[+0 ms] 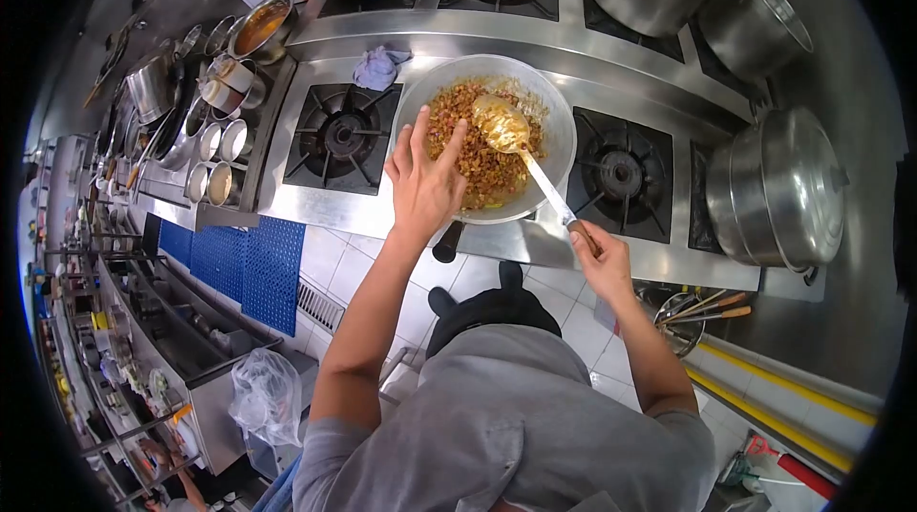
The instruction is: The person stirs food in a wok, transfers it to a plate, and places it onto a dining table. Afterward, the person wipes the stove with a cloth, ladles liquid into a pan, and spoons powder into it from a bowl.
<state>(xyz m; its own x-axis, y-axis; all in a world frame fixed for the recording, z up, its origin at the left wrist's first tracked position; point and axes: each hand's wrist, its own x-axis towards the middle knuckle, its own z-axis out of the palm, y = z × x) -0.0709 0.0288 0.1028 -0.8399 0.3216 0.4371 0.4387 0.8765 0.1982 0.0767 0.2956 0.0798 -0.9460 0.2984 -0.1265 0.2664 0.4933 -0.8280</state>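
A wide metal wok (562, 120) sits on the front stove and holds a chopped, browned food mixture (463, 144). In my right hand (603, 259) is the brown grip of a long-handled metal ladle (544, 182). Its food-smeared bowl rests on the mixture, toward the far right side of the wok. My left hand (425, 173) is over the wok's near left rim with its fingers spread. Nothing is held in it; whether its fingertips touch the food I cannot tell. The wok's dark handle (447, 243) points toward me, below my left hand.
Burners flank the wok on the left (345, 135) and right (623, 173). A crumpled cloth (376, 69) lies behind it. Large pots (778, 187) stand at right, and small containers (236, 139) at left. Another person's arm (186, 483) shows at lower left.
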